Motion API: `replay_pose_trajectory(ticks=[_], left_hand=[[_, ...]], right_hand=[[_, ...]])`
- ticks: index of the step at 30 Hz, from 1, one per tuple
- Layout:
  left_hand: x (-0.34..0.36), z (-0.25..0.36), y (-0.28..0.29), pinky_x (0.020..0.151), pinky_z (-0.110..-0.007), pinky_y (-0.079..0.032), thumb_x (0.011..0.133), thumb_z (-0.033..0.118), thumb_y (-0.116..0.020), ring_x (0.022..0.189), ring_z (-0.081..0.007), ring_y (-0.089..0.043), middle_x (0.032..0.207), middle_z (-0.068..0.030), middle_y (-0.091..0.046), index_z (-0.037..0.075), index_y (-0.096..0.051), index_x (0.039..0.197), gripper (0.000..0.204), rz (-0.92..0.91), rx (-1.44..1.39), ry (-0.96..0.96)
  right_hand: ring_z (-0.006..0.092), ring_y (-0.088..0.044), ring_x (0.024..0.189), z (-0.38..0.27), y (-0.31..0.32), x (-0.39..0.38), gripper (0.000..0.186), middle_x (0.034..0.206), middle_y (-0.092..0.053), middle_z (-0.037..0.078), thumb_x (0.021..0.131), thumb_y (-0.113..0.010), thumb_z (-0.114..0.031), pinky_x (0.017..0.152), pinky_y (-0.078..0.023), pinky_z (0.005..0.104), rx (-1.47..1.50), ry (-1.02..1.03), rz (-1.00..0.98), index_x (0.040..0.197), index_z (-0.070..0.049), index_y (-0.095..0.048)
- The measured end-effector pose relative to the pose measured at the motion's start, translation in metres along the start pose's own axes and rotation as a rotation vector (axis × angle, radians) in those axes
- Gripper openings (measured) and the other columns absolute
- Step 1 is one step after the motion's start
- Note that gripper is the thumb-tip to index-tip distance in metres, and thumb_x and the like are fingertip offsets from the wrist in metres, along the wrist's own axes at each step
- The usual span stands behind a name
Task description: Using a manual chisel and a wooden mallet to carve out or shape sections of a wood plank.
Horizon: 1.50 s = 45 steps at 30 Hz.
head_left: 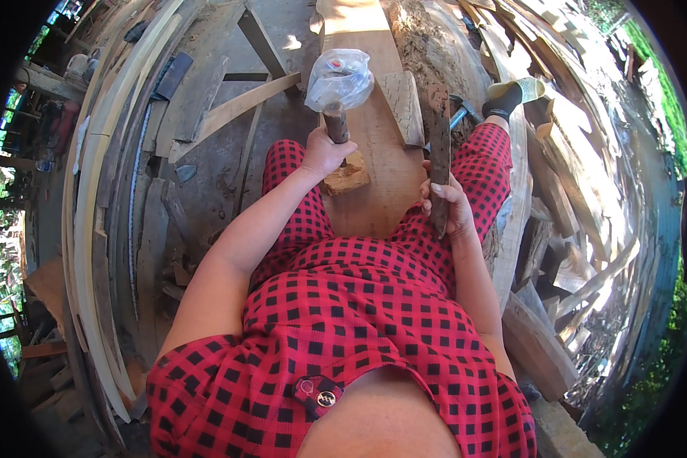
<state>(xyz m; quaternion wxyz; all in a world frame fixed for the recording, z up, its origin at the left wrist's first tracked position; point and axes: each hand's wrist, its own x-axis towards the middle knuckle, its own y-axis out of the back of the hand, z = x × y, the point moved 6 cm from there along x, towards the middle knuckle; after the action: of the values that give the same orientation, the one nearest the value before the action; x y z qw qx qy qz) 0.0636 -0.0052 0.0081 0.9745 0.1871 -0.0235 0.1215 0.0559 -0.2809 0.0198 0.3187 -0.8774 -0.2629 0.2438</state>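
Two hands, left gripping upright bag-wrapped handle, right gripping vertical blade

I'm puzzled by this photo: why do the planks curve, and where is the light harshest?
Head view: the fisheye lens bends the planks toward its black rim; sun glares on the board top centre and the woodpile at right; the plastic bag above the left hand glints; the right hand and lap lie in softer shade; nothing is blurred.

Left hand around a bag-wrapped tool, right hand gripping a rusty blade.
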Motion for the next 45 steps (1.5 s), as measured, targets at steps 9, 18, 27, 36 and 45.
replay_pose_trajectory(ticks=[9,18,27,36,45], left_hand=[[-0.009,0.001,-0.004,0.061,-0.028,-0.045,0.072,0.007,-0.070,0.063,-0.0084,-0.051,0.066,0.0017,-0.055,0.005,-0.054,0.071,0.016,-0.033,0.035,0.009],[-0.007,-0.012,0.000,0.061,-0.035,-0.046,0.067,0.020,-0.071,0.058,-0.0214,-0.054,0.062,-0.0097,-0.056,0.003,-0.055,0.073,0.024,0.081,-0.052,0.010],[-0.009,0.001,0.004,0.063,-0.034,-0.046,0.069,0.017,-0.070,0.060,-0.0177,-0.054,0.064,-0.0075,-0.057,0.003,-0.055,0.074,0.021,0.075,-0.011,-0.015],[-0.010,0.000,0.001,0.062,-0.035,-0.046,0.069,0.018,-0.070,0.060,-0.0224,-0.055,0.066,-0.0114,-0.058,0.002,-0.055,0.073,0.022,0.127,-0.063,-0.075],[-0.011,0.006,0.000,0.062,-0.036,-0.047,0.069,0.020,-0.070,0.061,-0.0245,-0.059,0.065,-0.0129,-0.058,0.004,-0.056,0.075,0.022,0.098,0.012,-0.089]], right_hand=[[0.0121,-0.057,0.072,-0.032,-0.036,-0.007,0.071,0.086,-0.055,0.005,0.068,-0.072,-0.005,0.064,-0.049,0.0243,-0.698,0.047,0.142,0.130,0.000,-0.040],[0.0360,-0.062,0.088,-0.097,-0.169,-0.002,0.064,0.089,-0.062,0.022,0.069,-0.075,-0.012,0.079,-0.048,0.0398,-1.380,0.649,-0.030,0.122,0.003,-0.042],[0.0425,-0.060,0.090,-0.102,-0.198,0.000,0.058,0.090,-0.062,0.024,0.072,-0.070,-0.011,0.075,-0.048,0.0435,-1.300,0.575,-0.066,0.121,-0.003,-0.041],[0.0437,-0.059,0.088,-0.098,-0.177,0.007,0.049,0.084,-0.060,0.025,0.072,-0.068,-0.006,0.072,-0.048,0.0447,-1.758,0.364,-0.070,0.113,-0.002,-0.041],[0.0439,-0.059,0.089,-0.096,-0.167,0.010,0.046,0.087,-0.062,0.026,0.073,-0.069,-0.013,0.074,-0.046,0.0478,-1.869,0.219,-0.057,0.110,-0.004,-0.043]])
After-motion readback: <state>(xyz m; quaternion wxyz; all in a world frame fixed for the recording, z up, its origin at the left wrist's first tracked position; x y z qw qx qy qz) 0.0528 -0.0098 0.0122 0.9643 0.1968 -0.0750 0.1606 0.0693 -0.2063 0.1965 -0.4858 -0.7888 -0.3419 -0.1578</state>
